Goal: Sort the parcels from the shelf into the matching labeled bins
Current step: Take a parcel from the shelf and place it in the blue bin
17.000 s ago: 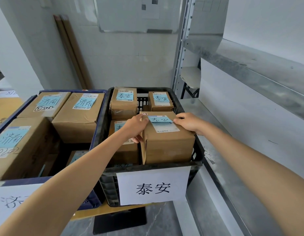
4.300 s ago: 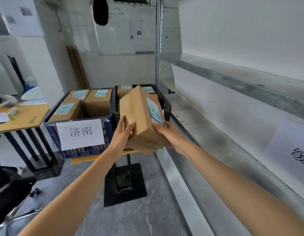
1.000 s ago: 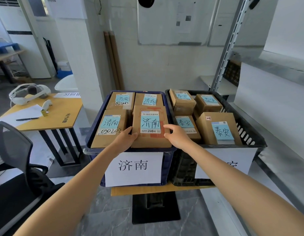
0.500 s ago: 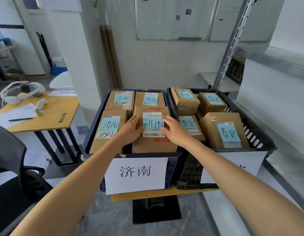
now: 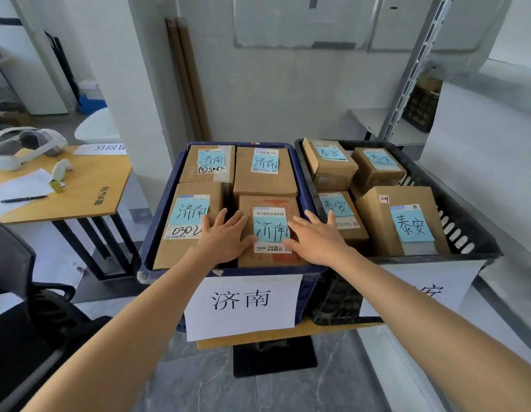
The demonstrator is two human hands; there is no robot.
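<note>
Both hands lie flat and wide, fingers spread and gripping nothing, on top of a parcel (image 5: pixel 271 227) whose blue note reads 济南. The left hand (image 5: pixel 225 237) covers the parcel's left edge, its outer fingers reaching onto the box beside it. The right hand (image 5: pixel 314 237) covers the right edge, its fingers spread over the rim towards the black bin (image 5: pixel 468 224). The parcel sits label up in the front right corner of the blue bin (image 5: pixel 154 230), level with three neighbour parcels (image 5: pixel 195 221) also marked 济南. A sign (image 5: pixel 242 304) reading 济南 hangs on the front of this bin. The black bin stands just to its right and holds four 泰安 parcels (image 5: pixel 407 224). Both bins rest on a small counter (image 5: pixel 276 337). A metal shelf (image 5: pixel 413 69) rises at the far right
</note>
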